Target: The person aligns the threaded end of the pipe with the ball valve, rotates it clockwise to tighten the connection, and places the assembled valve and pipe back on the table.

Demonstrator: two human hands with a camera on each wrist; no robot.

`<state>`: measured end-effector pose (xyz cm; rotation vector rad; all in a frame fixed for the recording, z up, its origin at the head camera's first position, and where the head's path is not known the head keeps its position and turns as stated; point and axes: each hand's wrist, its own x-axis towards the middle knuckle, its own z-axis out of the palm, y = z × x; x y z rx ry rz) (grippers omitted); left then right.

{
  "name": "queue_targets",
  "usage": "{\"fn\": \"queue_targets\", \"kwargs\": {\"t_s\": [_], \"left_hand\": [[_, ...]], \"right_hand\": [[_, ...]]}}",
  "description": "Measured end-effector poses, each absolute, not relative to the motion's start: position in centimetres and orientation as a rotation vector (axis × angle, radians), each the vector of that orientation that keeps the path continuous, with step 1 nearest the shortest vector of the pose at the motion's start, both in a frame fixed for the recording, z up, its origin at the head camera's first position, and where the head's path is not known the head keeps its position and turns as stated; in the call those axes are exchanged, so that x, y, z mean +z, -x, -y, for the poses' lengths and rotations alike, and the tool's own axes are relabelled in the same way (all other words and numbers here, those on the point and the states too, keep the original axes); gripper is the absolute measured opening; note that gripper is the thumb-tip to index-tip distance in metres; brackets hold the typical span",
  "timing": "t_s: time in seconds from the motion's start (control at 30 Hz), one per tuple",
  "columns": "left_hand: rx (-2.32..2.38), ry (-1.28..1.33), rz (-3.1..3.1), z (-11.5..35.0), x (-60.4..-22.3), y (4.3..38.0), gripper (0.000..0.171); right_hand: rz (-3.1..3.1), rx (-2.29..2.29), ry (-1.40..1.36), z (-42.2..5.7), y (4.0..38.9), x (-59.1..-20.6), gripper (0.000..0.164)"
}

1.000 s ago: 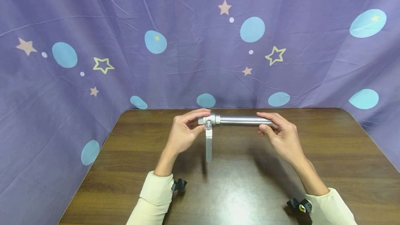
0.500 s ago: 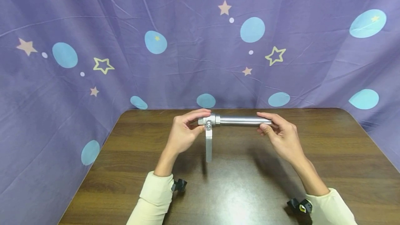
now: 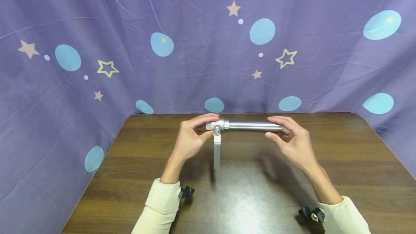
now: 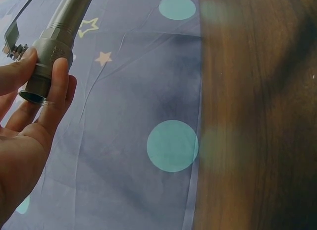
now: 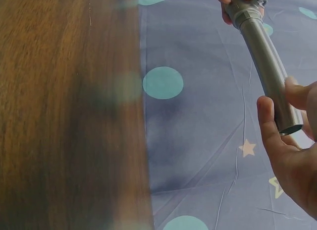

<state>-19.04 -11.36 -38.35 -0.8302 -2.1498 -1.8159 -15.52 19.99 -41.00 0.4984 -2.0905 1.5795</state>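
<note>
A silver ball valve [image 3: 220, 123] with a flat lever handle [image 3: 217, 154] is held level above the table, the handle pointing toward me. From its right side runs a shiny metal pipe [image 3: 251, 125]. My left hand [image 3: 191, 138] grips the valve's left end between thumb and fingers, and in the left wrist view the valve's open threaded mouth [image 4: 33, 95] shows between them. My right hand [image 3: 295, 142] curls round the pipe's free end [image 5: 291, 128], with fingers along its far side and the thumb [image 3: 272, 136] at its near edge.
Below the hands lies a dark brown wooden table [image 3: 146, 176] with rounded far corners. A purple curtain [image 3: 201, 46] with stars and blue dots hangs behind it and at the left. Black camera mounts [image 3: 186, 193] sit at both wrists.
My right thumb has slid off the pipe's front face and a little left, to its lower edge. The left hand and the valve have stayed in place.
</note>
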Motion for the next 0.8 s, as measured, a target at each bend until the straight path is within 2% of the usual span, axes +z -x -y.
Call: {"fn": "queue_targets", "kwargs": {"t_s": [0.23, 0.8], "left_hand": [[-1.825, 0.82, 2.147, 11.3, -38.17, 18.86, 0.044], [-1.827, 0.809, 2.159, 11.27, -38.12, 18.9, 0.043]], "right_hand": [[2.053, 1.596, -0.525, -19.85, 15.53, -41.07, 0.054], [2.119, 1.379, -0.448, -19.85, 15.51, -41.0, 0.046]]}}
